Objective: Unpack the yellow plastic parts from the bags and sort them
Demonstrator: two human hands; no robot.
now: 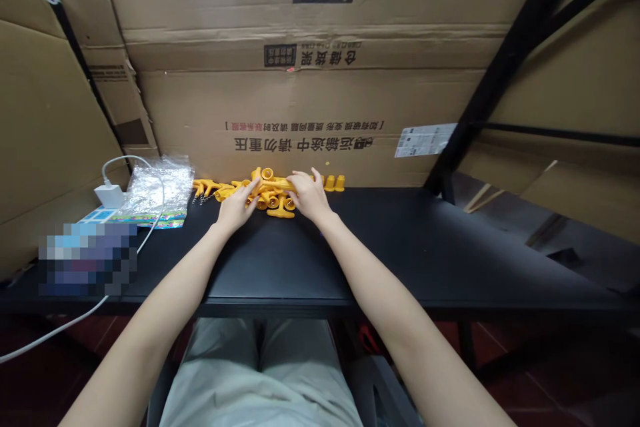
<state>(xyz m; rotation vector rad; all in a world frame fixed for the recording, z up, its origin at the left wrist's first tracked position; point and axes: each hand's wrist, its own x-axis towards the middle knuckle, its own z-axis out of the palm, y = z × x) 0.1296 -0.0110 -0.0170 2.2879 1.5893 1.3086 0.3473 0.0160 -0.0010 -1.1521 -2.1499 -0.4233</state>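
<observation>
Brown cardboard panel [310,97] at the back, upright behind a black tabletop [400,253]. On the tabletop near the cardboard, a pile of yellow pieces [275,185], spread between left hand [237,209] and right hand [310,195] and reaching out past the left. Hands half curled at either side of the pile's middle, touching yellow pieces; cannot tell whether gripping any. Just beyond the right hand, small yellow cups [340,183].

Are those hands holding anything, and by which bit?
It can't be told: the left hand and right hand are both at the yellow pieces, but any grip is hidden.
</observation>
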